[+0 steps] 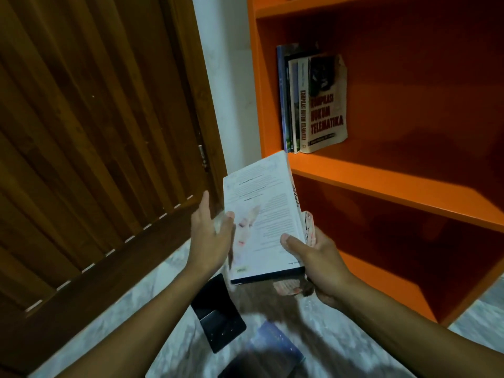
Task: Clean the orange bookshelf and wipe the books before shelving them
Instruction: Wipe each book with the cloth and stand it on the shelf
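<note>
White paperback book (261, 219): right hand (319, 257) grips spine edge with patterned cloth (309, 227); left hand (210, 236) open, steadying. Wipe both covers, then shelve upright on orange wooden bookshelf (381, 181).

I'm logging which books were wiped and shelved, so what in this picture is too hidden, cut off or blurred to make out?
- Head view: small print on the white book is blurred.
- The cloth is mostly hidden behind that book and the right hand.
- The shelved books left of the Telematika one are too narrow and dark to read.
- The dark books on the floor are motion-blurred; one is cut off by the bottom edge.
- The bookshelf runs past the top and right edges.
</note>
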The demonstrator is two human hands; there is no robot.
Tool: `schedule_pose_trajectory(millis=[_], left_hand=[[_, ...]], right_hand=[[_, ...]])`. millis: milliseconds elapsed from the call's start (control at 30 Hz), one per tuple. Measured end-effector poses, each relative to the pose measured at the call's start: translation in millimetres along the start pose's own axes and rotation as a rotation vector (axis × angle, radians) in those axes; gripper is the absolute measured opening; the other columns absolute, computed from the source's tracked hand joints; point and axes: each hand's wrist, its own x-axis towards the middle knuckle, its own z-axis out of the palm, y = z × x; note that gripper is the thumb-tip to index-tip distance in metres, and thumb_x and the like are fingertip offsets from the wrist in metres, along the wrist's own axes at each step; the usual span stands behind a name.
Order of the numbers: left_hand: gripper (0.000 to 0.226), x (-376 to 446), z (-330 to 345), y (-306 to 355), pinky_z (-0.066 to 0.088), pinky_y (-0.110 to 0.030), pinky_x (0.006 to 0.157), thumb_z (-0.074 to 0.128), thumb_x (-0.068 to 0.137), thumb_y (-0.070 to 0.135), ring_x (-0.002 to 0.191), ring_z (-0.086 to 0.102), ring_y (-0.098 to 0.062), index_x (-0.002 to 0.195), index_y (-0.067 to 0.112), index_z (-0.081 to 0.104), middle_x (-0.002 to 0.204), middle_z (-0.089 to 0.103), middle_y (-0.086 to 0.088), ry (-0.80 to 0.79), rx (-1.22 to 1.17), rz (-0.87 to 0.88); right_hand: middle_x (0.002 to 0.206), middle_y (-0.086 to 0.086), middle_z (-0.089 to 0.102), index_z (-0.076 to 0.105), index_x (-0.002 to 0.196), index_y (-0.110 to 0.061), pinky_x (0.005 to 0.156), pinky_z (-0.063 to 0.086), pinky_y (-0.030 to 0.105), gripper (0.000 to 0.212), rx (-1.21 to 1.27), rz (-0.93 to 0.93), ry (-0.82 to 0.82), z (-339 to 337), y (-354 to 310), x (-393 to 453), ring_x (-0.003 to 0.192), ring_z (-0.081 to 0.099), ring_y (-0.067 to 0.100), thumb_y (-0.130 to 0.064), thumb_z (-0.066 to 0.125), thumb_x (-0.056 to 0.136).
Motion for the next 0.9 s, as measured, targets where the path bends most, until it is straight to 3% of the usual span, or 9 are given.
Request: schedule_pose_trajectory(millis=[100, 200, 333, 467, 600, 667, 733, 800, 900], left_hand=[[0.073, -13.4, 10.1, 15.1, 0.048, -0.036, 0.099, 0.055, 0.098, 0.042, 0.135, 0.044, -0.003, 0.153, 0.047, 0.007, 0.151, 0.037, 0.019, -0.11, -0.161, 0.112], [0.086, -21.0, 23.9, 20.9, 0.059, -0.021, 0.069, 0.061, 0.097, 0.034, 0.095, 0.067, 0.01, 0.154, 0.049, -0.002, 0.123, 0.051, 0.026, -0.221, -0.435, 0.019], [0.082, -13.3, 30.6, 15.2, 0.062, -0.034, 0.069, 0.07, 0.092, 0.02, 0.09, 0.072, -0.018, 0.152, 0.028, 0.016, 0.112, 0.062, -0.007, 0.013, -0.532, -0.132], [0.046, -4.7, 27.7, 5.3, 0.063, -0.042, 0.079, 0.059, 0.094, 0.008, 0.1, 0.07, -0.022, 0.135, 0.019, 0.041, 0.127, 0.064, -0.008, 0.126, -0.587, -0.245], [0.041, -0.8, 17.8, 11.9, 0.062, -0.045, 0.08, 0.059, 0.099, 0.011, 0.101, 0.071, -0.022, 0.135, 0.02, 0.042, 0.128, 0.065, -0.004, 0.144, -0.683, -0.233], [0.043, 0.8, 13.3, 18.3, 0.063, -0.035, 0.071, 0.058, 0.1, 0.013, 0.1, 0.071, -0.02, 0.138, 0.021, 0.04, 0.13, 0.062, -0.003, 0.136, -0.709, -0.203], [0.049, 2.4, 9.2, 22.1, 0.061, -0.03, 0.064, 0.057, 0.1, 0.013, 0.099, 0.071, -0.019, 0.144, 0.023, 0.038, 0.133, 0.061, -0.001, 0.131, -0.745, -0.174], [0.059, 4.2, 5.4, 20.5, 0.063, -0.039, 0.071, 0.056, 0.1, 0.012, 0.107, 0.071, -0.022, 0.15, 0.032, 0.033, 0.139, 0.06, 0.003, 0.112, -0.772, -0.131], [0.07, 3.6, -1.6, 14.9, 0.063, -0.043, 0.075, 0.054, 0.101, 0.011, 0.113, 0.069, -0.021, 0.154, 0.043, 0.022, 0.145, 0.055, 0.006, 0.07, -0.718, -0.046]], right_hand=[[0.104, 0.003, 0.071, 0.056, 0.108, -0.033, 0.048, 0.05, 0.021, 0.021, -0.254, -0.104, 0.103, 4.9, 1.7, -4.9, 0.078, 0.072, 0.02, -0.02, 0.065, 0.095], [0.088, -0.006, 0.065, 0.051, 0.106, -0.026, 0.052, 0.041, 0.023, 0.016, -0.698, -0.351, 0.098, 7.9, 11.4, -10.9, 0.065, 0.06, 0.01, -0.028, 0.062, 0.094], [0.088, -0.008, 0.061, 0.055, 0.113, -0.023, 0.061, 0.028, 0.024, 0.027, -1.126, -0.656, 0.093, 17.1, 22.7, -17.9, 0.074, 0.053, 0.014, -0.029, 0.06, 0.088], [0.12, -0.004, 0.065, 0.053, 0.127, -0.025, 0.078, 0.038, 0.03, 0.052, -1.243, -0.699, 0.056, 19.4, 29.1, -19.7, 0.109, 0.057, 0.017, -0.035, 0.061, 0.077], [0.142, -0.01, 0.047, 0.046, 0.138, -0.033, 0.102, 0.032, 0.041, 0.06, -1.259, -0.694, -0.073, 20.4, 25.7, -19.3, 0.132, 0.039, 0.018, -0.048, 0.055, 0.081], [0.148, -0.01, 0.042, 0.045, 0.141, -0.033, 0.108, 0.025, 0.042, 0.062, -1.255, -0.747, -0.099, 20.8, 20.3, -17.3, 0.137, 0.034, 0.019, -0.054, 0.054, 0.083], [0.15, -0.009, 0.04, 0.046, 0.142, -0.032, 0.108, 0.022, 0.04, 0.062, -1.239, -0.784, -0.118, 18.1, 17.8, -14.6, 0.138, 0.033, 0.019, -0.053, 0.056, 0.085], [0.149, -0.006, 0.042, 0.048, 0.14, -0.03, 0.104, 0.026, 0.039, 0.06, -1.241, -0.811, -0.13, 12.3, 15.6, -10.2, 0.136, 0.036, 0.021, -0.043, 0.062, 0.083], [0.139, 0.002, 0.052, 0.057, 0.13, -0.022, 0.086, 0.034, 0.036, 0.058, -1.324, -0.91, -0.162, -1.3, 13.3, 2.2, 0.123, 0.047, 0.027, -0.012, 0.071, 0.074]])
